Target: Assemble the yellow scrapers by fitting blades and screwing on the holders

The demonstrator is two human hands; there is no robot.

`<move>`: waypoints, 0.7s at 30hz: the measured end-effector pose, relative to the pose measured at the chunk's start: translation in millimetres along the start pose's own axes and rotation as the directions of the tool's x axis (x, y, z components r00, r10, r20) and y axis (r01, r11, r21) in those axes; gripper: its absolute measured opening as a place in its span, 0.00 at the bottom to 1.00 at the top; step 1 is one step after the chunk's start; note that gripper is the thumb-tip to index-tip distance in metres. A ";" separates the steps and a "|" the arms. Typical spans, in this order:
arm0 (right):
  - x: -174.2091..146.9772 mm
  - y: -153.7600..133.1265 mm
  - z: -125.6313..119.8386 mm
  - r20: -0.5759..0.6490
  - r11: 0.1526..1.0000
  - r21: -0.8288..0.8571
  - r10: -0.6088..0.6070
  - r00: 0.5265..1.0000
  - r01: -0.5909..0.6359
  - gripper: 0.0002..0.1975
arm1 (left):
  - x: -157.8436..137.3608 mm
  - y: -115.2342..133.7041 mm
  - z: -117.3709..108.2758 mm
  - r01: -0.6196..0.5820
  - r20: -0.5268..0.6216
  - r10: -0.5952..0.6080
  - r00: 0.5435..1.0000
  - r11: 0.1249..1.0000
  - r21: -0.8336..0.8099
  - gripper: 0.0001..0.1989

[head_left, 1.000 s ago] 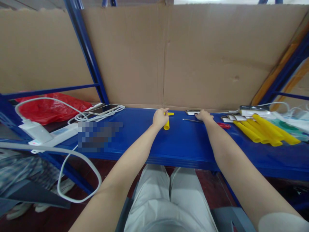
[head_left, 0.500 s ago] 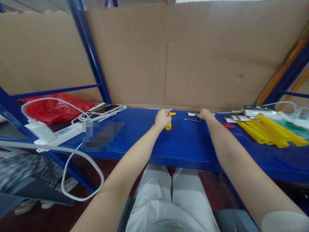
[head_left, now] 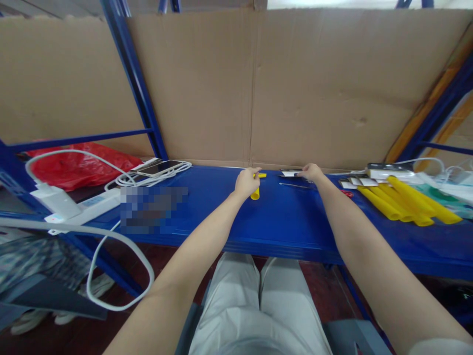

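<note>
My left hand (head_left: 247, 182) is closed over the blue shelf, with its fingers curled around a yellow tube (head_left: 255, 194). Part of the tube sticks out below the hand, and another yellow piece (head_left: 262, 175) shows past the fingertips. Whether these two are joined is hidden. Further right, my right hand (head_left: 311, 172) has its fingertips pinched at the right end of a small flat black-and-white packet (head_left: 290, 173) by the cardboard. Just in front of that hand lies a thin metal tool (head_left: 293, 185). A red-handled tool (head_left: 346, 193) lies to its right, partly behind my forearm.
Several yellow tubes (head_left: 410, 202) and white-ended packets (head_left: 360, 181) lie at the right, near a white box (head_left: 390, 171). To the left are a phone (head_left: 162, 168), coiled white cable, a power strip (head_left: 99, 202) and a red plastic bag (head_left: 84, 165). Cardboard (head_left: 199, 88) walls the back.
My right hand has shifted slightly, its fingers now pointing left onto the packet, whose outline shows more dark edge. My left hand stays at the yellow tube. The view has turned slightly right.
</note>
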State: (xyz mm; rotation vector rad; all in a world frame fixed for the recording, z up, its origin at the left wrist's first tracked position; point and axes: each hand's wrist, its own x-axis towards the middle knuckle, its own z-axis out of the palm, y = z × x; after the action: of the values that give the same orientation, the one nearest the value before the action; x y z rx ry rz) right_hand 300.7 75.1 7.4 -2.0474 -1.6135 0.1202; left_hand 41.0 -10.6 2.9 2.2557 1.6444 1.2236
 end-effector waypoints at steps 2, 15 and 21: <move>-1.5 -0.9 -5.7 -0.016 0.999 0.029 0.029 0.999 -0.028 0.21 | -0.4 0.8 -0.5 0.001 0.012 -0.001 1.000 1.000 0.010 0.18; -33.7 -8.6 -28.2 -0.212 0.986 0.091 -0.118 0.970 0.140 0.28 | 0.1 0.8 -1.7 0.005 0.017 -0.005 1.000 1.000 0.020 0.18; -51.5 -32.2 -24.7 -0.302 0.933 0.170 -0.258 0.918 0.318 0.18 | 1.8 -0.5 -0.7 0.007 -0.003 -0.007 1.000 1.000 -0.007 0.18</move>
State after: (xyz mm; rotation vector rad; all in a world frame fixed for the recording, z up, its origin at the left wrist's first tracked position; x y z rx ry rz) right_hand 267.1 23.7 30.5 -1.5646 -1.6274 -0.0900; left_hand 40.3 -9.1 4.1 2.2437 1.6451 1.2293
